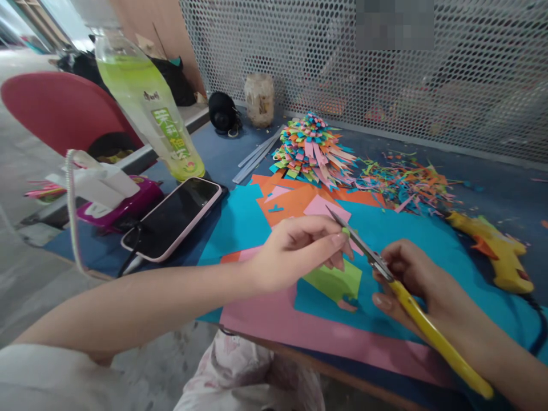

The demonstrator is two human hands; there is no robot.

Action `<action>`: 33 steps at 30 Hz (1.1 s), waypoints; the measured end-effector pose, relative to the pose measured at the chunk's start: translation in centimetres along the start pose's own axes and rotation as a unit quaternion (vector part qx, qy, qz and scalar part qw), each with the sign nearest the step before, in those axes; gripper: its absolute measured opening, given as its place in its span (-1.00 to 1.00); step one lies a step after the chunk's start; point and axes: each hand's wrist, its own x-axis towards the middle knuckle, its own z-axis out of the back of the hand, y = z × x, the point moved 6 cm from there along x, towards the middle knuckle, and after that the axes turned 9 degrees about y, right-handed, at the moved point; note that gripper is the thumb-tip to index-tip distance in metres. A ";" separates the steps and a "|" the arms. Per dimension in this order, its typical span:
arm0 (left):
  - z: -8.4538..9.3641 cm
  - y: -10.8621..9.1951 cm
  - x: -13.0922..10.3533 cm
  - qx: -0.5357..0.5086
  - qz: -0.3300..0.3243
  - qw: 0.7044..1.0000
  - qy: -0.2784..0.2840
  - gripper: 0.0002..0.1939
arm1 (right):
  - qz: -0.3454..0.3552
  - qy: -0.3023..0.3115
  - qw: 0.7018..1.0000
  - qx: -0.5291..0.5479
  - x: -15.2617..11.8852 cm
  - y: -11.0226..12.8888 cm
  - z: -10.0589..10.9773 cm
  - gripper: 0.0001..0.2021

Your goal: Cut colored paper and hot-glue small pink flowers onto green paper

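Observation:
My left hand (299,245) pinches a tiny green paper piece (346,231) between thumb and fingertips, over coloured sheets. My right hand (411,285) holds yellow-handled scissors (422,322), whose metal blades point up and left, close beside the green piece. Under the hands lie a blue sheet (394,228), a pink sheet (265,319), an orange sheet (295,200) and a green sheet (336,279). Behind them stands a cone-shaped stack of fringed multicoloured paper (312,148). To its right is a heap of thin paper scraps (411,180).
A yellow glue gun (492,251) with a cord lies at the right. On the left are a phone (175,217), a green drink bottle (149,108) and a purple tissue box (122,202). Clear sticks (258,155), a jar (259,100) and a perforated metal panel (385,74) are behind.

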 end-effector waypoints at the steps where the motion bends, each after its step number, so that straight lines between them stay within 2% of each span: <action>1: 0.0 0.0 0.0 -0.003 0.001 1.000 0.000 -0.72 | 0.000 -0.002 1.000 0.000 0.0 0.0 0.0 -0.65; 8: 0.1 0.1 0.2 -0.012 0.019 1.000 -0.011 -0.69 | -0.013 -0.012 1.000 0.010 0.1 -0.1 0.0 -0.64; 15: 0.3 0.0 0.3 0.006 0.016 1.000 -0.018 -0.66 | -0.005 -0.010 0.999 -0.043 0.1 -0.4 0.1 -0.64; 20: 0.4 0.1 0.2 0.007 0.005 1.000 -0.005 -0.70 | 0.006 -0.029 0.997 -0.069 0.1 -0.7 0.5 -0.64; 23: 0.2 0.2 0.2 0.020 0.021 1.000 0.009 -0.70 | 0.009 -0.060 0.995 -0.077 0.2 -0.9 1.0 -0.66; 26: -0.3 0.7 0.2 0.012 0.052 0.998 0.043 -0.70 | 0.027 -0.083 0.996 -0.017 0.5 -0.7 1.1 -0.63; 30: -1.6 2.1 -0.1 0.008 0.112 0.986 0.127 -0.76 | 0.072 -0.111 0.989 0.069 0.7 0.3 0.7 -0.64; 33: -2.1 3.0 -0.2 0.041 0.114 0.978 0.171 -0.86 | 0.076 -0.103 0.988 0.082 0.7 0.6 0.2 -0.69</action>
